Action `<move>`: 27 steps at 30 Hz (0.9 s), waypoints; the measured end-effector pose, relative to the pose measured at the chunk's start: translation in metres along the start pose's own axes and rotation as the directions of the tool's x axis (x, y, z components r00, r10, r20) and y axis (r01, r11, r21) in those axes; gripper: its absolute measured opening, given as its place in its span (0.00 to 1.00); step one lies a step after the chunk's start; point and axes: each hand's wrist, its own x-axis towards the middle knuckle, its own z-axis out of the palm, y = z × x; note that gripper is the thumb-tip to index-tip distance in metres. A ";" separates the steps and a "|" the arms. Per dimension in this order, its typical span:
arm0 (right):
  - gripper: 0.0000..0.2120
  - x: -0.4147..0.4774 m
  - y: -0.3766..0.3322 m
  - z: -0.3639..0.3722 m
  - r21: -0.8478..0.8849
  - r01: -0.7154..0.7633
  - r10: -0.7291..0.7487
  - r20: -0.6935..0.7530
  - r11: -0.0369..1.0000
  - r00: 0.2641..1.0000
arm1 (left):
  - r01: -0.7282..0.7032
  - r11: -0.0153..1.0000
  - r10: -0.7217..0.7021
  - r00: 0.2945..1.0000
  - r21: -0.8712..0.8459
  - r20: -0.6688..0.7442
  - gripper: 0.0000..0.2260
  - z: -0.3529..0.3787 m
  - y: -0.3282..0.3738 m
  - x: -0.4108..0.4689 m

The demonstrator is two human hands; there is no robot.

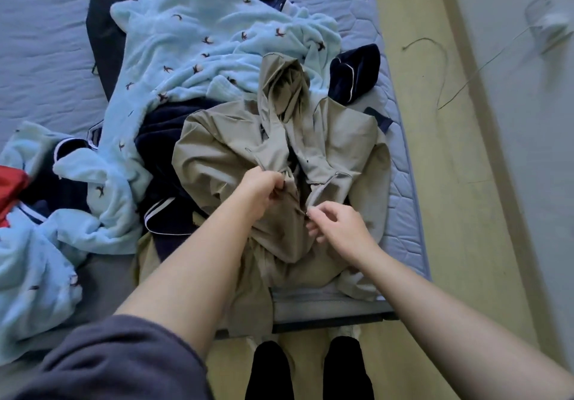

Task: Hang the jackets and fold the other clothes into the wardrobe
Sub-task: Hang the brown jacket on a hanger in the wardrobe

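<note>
Our left hand (pixel 264 190) sits at the centre of the frame with its fingers curled in, pinching the left front edge of the jacket (pixel 217 151). Our right hand (pixel 340 227), just beside it and a little lower, pinches the opposite front edge between thumb and fingertips. What exactly sits in that pinch is too small to tell. A narrow dark gap runs between the two edges we hold.

The jacket is beige and lies front up near the right side of the mattress (pixel 40 58). Its long axis runs from the top of the frame to the bottom. The hood (pixel 285 89) points away from us toward upper centre, and the hem hangs over the near edge of the mattress toward the bottom. Its shoulders spread left and right of the hood.

To the left, a navy garment (pixel 161 151) with white piping lies partly under the jacket. Over it, a pale blue fleece (pixel 186 36) with small dark bird marks stretches from upper centre to the lower left. A red cloth (pixel 11 188) shows at the left edge.

On the right, a thin cord (pixel 441 67) lies on the yellowish floor (pixel 450 182). Our dark grey sleeve (pixel 108 362) fills the lower left corner.
</note>
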 end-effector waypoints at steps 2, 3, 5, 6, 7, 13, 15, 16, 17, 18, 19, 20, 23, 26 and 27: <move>0.15 0.018 -0.011 0.003 0.197 -0.269 0.277 -0.013 0.943 0.961 | -0.017 0.994 0.022 0.999 -0.106 0.049 0.14 -0.010 -0.006 -0.011; 0.17 0.029 -0.015 0.003 0.223 -0.355 0.364 0.002 0.908 0.931 | -0.009 0.988 0.024 0.995 -0.155 0.095 0.14 -0.015 -0.008 -0.017; 0.18 0.045 -0.023 0.006 0.270 -0.489 0.487 0.082 0.829 0.870 | 0.039 0.972 0.008 0.980 -0.231 0.201 0.11 -0.024 -0.011 -0.026; 0.17 0.053 -0.026 0.011 0.309 -0.531 0.526 0.106 0.789 0.844 | 0.058 0.967 0.003 0.971 -0.246 0.241 0.09 -0.029 -0.013 -0.028; 0.15 0.061 -0.027 0.017 0.351 -0.539 0.544 0.092 0.766 0.834 | 0.072 0.963 -0.001 0.965 -0.260 0.264 0.08 -0.033 -0.015 -0.030; 0.23 0.077 -0.013 0.038 0.265 -0.527 0.584 -0.225 0.807 0.780 | -0.005 0.892 0.046 0.996 -0.451 0.080 0.06 -0.054 -0.038 -0.025; 0.14 0.064 -0.016 0.035 0.114 -0.504 0.506 -0.380 0.856 0.774 | -0.068 0.840 0.078 0.997 -0.538 -0.004 0.05 -0.064 -0.043 -0.027; 0.13 0.058 -0.017 0.033 0.034 -0.471 0.432 -0.461 0.882 0.775 | -0.102 0.812 0.103 0.994 -0.575 -0.032 0.05 -0.068 -0.043 -0.031; 0.12 0.049 -0.021 0.031 -0.018 -0.422 0.350 -0.527 0.906 0.774 | -0.128 0.780 0.123 0.991 -0.612 -0.050 0.06 -0.070 -0.042 -0.037; 0.13 0.041 -0.030 0.029 -0.011 -0.367 0.300 -0.555 0.930 0.776 | -0.143 0.749 0.134 0.989 -0.647 -0.063 0.06 -0.072 -0.041 -0.044; 0.14 0.031 -0.039 0.027 0.043 -0.302 0.273 -0.560 0.952 0.782 | -0.147 0.717 0.137 0.988 -0.681 -0.069 0.06 -0.073 -0.037 -0.053; 0.14 0.020 -0.051 0.024 0.161 -0.219 0.271 -0.558 0.963 0.784 | -0.147 0.688 0.137 0.988 -0.711 -0.071 0.06 -0.075 -0.032 -0.064; 0.08 -0.024 -0.104 0.008 0.727 0.047 0.359 -0.394 0.685 0.846 | -0.144 0.609 0.167 0.985 -0.780 -0.052 0.07 -0.079 -0.004 -0.107; 0.07 -0.075 -0.156 -0.014 0.967 0.110 0.309 -0.179 0.228 0.934 | -0.128 0.555 0.203 0.979 -0.822 -0.015 0.08 -0.080 0.035 -0.168; 0.08 -0.093 -0.172 -0.021 0.980 0.112 0.283 -0.155 0.164 0.946 | -0.124 0.527 0.227 0.974 -0.841 -0.001 0.10 -0.081 0.047 -0.190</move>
